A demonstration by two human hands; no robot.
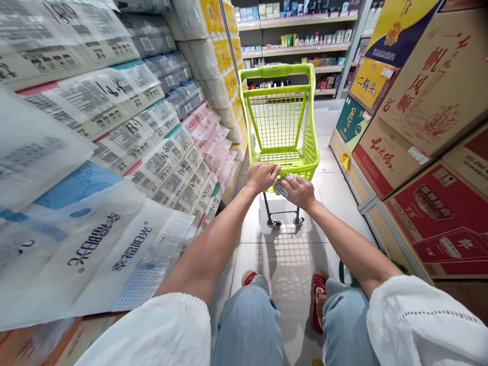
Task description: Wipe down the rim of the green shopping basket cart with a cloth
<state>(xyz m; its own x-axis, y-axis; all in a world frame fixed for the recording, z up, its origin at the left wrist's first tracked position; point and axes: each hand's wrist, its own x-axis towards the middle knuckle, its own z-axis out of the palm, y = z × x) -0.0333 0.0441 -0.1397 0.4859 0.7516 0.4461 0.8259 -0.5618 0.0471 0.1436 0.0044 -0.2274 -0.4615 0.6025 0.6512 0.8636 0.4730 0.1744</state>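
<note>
Ahead of me stands a lime-green shopping cart (pixel 277 155), with its wheels on the tiled floor. My left hand (pixel 264 176) is closed in a fist by the cart's lower near edge; what it holds, if anything, is hidden. My right hand (pixel 300 191), just beside it, is wrapped round a bunched grey-and-white twisted rope (pixel 282 186). Both hands appear in front of the lower part of the basket, and I cannot tell whether they touch it. The mesh of the basket shows no goods in it.
Stacked plastic-wrapped packs (pixel 152 147) line the left side, with yellow-and-white packs (pixel 221 56) farther along. Cardboard cartons (pixel 430 86) fill a low shelf on the right. Shelves (pixel 305 51) of bottles and boxes cross the far end. Pale floor tiles (pixel 331 198) run between.
</note>
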